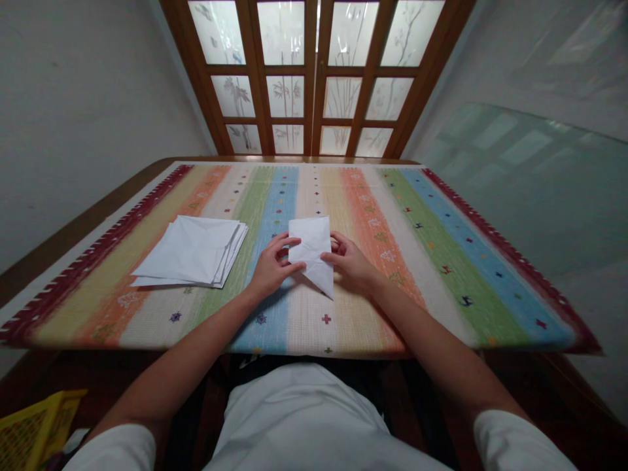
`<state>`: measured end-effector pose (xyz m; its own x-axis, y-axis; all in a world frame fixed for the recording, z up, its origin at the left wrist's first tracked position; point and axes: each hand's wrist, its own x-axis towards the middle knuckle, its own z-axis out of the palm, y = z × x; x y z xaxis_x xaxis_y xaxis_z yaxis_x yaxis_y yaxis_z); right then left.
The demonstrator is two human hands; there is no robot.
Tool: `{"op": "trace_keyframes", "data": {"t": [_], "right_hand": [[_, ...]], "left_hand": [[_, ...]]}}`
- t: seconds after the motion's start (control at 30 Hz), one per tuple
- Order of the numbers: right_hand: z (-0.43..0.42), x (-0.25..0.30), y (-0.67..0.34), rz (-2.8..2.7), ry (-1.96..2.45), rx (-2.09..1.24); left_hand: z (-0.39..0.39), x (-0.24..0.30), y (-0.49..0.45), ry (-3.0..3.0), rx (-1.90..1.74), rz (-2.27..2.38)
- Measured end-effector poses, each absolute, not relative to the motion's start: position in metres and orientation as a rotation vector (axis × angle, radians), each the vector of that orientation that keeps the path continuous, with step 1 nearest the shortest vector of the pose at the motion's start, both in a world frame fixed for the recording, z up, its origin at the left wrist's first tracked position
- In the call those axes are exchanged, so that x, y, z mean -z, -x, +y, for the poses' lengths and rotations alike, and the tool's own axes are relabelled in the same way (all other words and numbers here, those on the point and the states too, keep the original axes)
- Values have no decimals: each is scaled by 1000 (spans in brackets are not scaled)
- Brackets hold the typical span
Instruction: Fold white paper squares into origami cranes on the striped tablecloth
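Holding a folded sheet of white paper (311, 252) at the middle of the striped woven cloth (471, 288), the person keeps both forearms reaching in from the near edge of the tabletop (63, 229). The sheet comes to a sharp point toward the person, and its folded layers look loose rather than creased hard. That looseness looks like the main risk: with so light a hold, the layers could slide apart and a fold could land crooked. Uneven pressure from the two sides could also skew or crumple the thin paper, and its point could catch on the cloth's woven surface.

The left hand (273, 267) sits just left of the sheet, its fingers (289, 243) slightly spread and gently curved, with the tips resting on the paper's left edge. The right hand (350, 263) sits just right of the sheet, its fingers (337, 245) curled in, and the thumb (328, 257) lies against the paper. Neither hand is clenched, though how far the fingertips reach under the sheet cannot be told. A loose stack of white paper (189, 252) lies left of the folded sheet, well clear of the left hand.
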<state>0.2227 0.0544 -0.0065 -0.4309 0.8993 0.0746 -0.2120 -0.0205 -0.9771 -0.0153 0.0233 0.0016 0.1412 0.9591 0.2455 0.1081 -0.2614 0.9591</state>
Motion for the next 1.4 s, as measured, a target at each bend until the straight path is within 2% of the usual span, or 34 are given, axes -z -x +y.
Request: {"op": "trace_keyframes", "data": {"t": [0.3,0.5,0.83,1.03,1.27,1.4], "right_hand": [[50,-6,-222,-1350,773,-1537],[44,-7,-221,-1572,663,-1556],[43,-11,-221,-1614,835,-1204],[42,-8,-217,-1590,844,-1354],[36,-3,-207,-1447,854,-1444],[38,-2,-207,-1470,890,-1498]], "left_hand": [[24,7,14,-1594,-1174,945],[30,13,16,-1570,-1204,907],[26,6,14,-1737,-1125,956],[27,15,15,-1579,-1133,942],[22,9,13,-2208,-1350,1160],[14,4,11,-2507,-1247,1163]]}}
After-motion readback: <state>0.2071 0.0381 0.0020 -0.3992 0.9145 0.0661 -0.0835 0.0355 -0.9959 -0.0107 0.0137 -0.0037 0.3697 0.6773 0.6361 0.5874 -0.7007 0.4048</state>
